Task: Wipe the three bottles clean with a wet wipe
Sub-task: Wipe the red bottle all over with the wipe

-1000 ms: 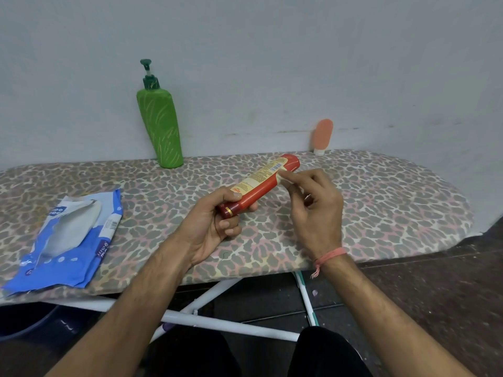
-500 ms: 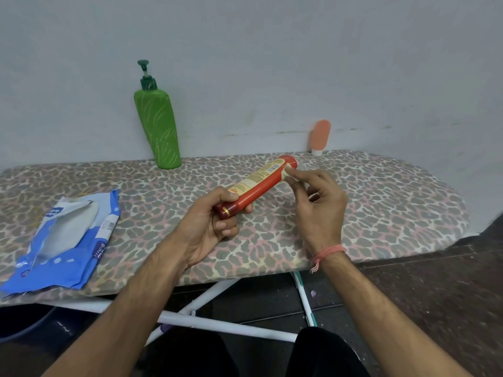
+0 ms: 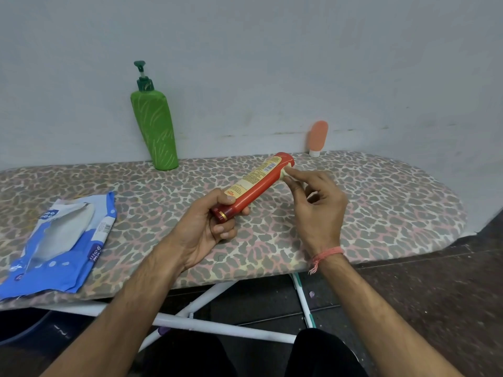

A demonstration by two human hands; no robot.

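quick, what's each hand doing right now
Left hand: holds the red bottle by its cap end.
Right hand: pinches a small bit of wet wipe against the bottle's far end.

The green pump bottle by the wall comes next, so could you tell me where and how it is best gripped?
Grip the green pump bottle around its upper body, just below the dark pump head, coming from the front. It stands upright against the wall, so the back is closed off. The body widens upward, and the thin pump nozzle would likely make a poor handle.
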